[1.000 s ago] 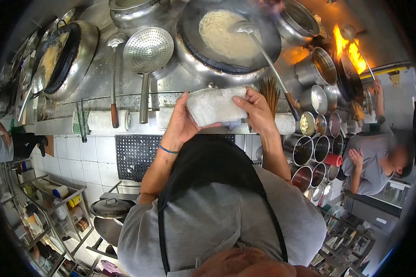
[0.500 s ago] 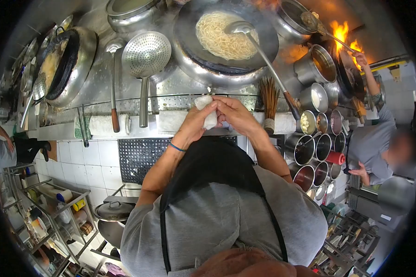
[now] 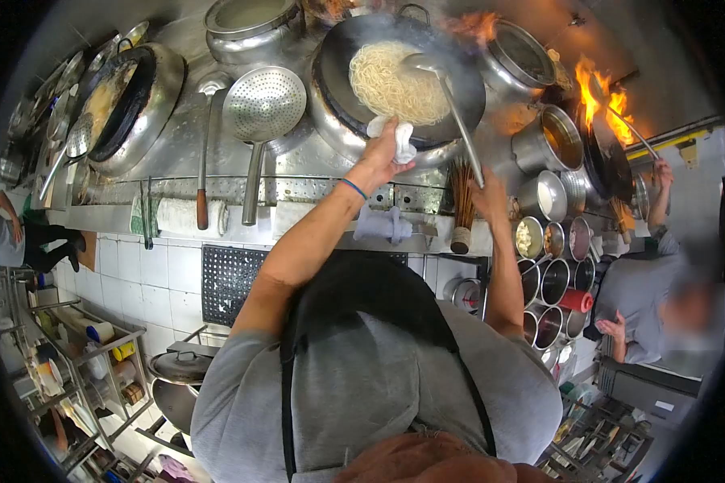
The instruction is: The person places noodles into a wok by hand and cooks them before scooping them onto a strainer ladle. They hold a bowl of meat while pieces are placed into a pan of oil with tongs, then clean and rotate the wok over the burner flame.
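Observation:
A dark wok (image 3: 330, 68) holds pale noodles (image 3: 387, 84), with a steel ladle (image 3: 453, 101) resting its bowl on them. My left hand (image 3: 385, 154) is closed around a folded white cloth (image 3: 403, 143) at the near rim of the wok. Whether the fingers also grip the rim is hidden by the cloth. At the lower end of the ladle's handle, my right hand (image 3: 490, 196) is closed around the grip. Just left of that hand stands a bamboo brush (image 3: 462, 205).
A perforated strainer (image 3: 264, 103) and another ladle (image 3: 205, 145) lie on the steel stove. Pots of ingredients (image 3: 529, 237) stand to my right. Beyond them, flames (image 3: 608, 105) rise by another wok, where a co-worker (image 3: 640, 290) stands. A second wok (image 3: 141, 105) is at left.
My hands have parted. The left carried the white cloth forward to the wok's near rim; the right moved right and took hold of the ladle's handle.

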`<action>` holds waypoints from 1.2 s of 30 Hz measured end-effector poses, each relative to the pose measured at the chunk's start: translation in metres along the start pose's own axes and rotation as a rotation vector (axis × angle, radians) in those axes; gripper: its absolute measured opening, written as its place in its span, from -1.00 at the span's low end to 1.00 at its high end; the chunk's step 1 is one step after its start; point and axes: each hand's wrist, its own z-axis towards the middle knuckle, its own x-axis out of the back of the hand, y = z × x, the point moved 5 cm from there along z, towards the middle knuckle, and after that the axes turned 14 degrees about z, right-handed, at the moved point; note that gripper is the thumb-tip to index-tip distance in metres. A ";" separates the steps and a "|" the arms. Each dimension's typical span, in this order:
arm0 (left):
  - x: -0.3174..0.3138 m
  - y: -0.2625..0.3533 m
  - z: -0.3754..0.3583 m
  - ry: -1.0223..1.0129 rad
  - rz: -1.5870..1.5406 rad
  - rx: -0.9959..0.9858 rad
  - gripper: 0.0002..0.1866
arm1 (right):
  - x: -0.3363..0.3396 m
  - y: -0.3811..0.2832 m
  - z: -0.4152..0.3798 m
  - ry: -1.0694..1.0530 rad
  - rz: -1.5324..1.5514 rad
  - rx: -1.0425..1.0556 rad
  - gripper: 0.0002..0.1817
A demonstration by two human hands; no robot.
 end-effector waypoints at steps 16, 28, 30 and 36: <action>-0.001 0.017 0.021 0.097 -0.212 0.337 -0.78 | -0.034 0.015 -0.060 -0.033 1.092 -0.295 -0.88; 0.020 -0.003 0.045 0.134 -0.082 0.203 -0.82 | -0.024 -0.020 0.122 -0.098 0.465 0.115 -0.71; 0.019 -0.004 0.041 0.159 -0.080 0.217 -0.82 | -0.021 -0.035 0.120 -0.239 0.432 0.013 -0.62; 0.019 -0.007 0.048 0.107 -0.093 0.232 -0.81 | 0.012 -0.039 0.043 -0.326 0.608 -0.162 -0.55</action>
